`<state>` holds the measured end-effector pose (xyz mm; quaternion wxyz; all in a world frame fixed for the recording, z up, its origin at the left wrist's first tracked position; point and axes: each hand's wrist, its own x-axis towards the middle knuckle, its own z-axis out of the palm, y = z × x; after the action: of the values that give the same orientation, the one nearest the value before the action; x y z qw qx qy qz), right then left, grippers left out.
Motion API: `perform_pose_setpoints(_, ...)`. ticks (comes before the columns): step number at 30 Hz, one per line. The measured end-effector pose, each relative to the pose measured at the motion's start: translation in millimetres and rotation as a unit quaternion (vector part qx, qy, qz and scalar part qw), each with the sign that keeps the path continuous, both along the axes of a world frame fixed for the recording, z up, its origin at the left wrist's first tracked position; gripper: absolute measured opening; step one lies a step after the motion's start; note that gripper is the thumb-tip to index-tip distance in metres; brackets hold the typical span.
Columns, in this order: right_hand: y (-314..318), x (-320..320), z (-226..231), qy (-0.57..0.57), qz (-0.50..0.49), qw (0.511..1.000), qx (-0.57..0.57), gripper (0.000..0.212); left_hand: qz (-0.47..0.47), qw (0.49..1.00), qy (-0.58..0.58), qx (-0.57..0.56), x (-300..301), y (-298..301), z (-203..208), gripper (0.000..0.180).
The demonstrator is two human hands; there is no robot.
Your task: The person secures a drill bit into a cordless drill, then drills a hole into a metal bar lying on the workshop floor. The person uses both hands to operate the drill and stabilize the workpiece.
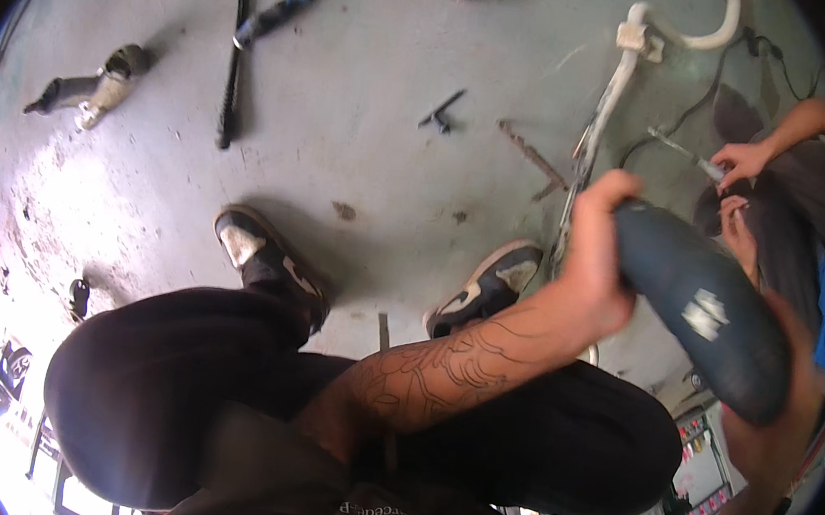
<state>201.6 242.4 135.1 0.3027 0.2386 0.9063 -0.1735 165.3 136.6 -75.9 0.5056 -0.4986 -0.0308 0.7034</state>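
My left hand (600, 247) reaches across to the right, its fingers closed round the upper end of a dark blue-grey, long rounded object (678, 270) with a worn white patch. What kind of thing it is, I cannot make out. My right hand (794, 373) wraps its lower right end, partly hidden behind it and blurred. The object is held tilted above my right knee, apart from the floor.
A white bent bar (597, 126) lies near a rusty metal piece (529, 156) and a small black tool (440, 112). Left are a blue-handled tool (275, 18), a black rod (230, 88) and an elbow-shaped part (98, 89). A co-worker's hand (741, 163) holds a thin tool at right.
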Motion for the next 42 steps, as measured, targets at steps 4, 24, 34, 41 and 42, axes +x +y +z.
perform_pose_setpoints(4,-1.9,-4.0,-53.6,-0.015,0.033,0.999,-0.030,0.069,0.020,0.999,0.011,-0.022,4.1,-4.2,-25.7,0.035)
perform_pose_setpoints(24,43.3,171.5,-140.4,0.329,-0.549,0.722,-0.264,0.069,-0.367,-0.231,0.901,0.011,-10.7,-75.1,-212.3,0.023)
perform_pose_setpoints(34,21.1,216.9,-165.4,0.281,-0.580,0.642,-0.415,0.069,-0.402,0.405,0.821,0.020,-64.4,-12.9,-147.3,0.027)
perform_pose_setpoints(41,24.7,209.0,-168.4,0.271,-0.568,0.636,-0.448,0.071,-0.368,0.386,0.845,0.036,-82.6,-25.4,-77.6,0.028)
perform_pose_setpoints(42,20.4,205.1,-156.0,0.278,-0.575,0.640,-0.427,0.071,-0.348,0.383,0.854,0.046,-77.8,-19.6,-78.5,0.027)
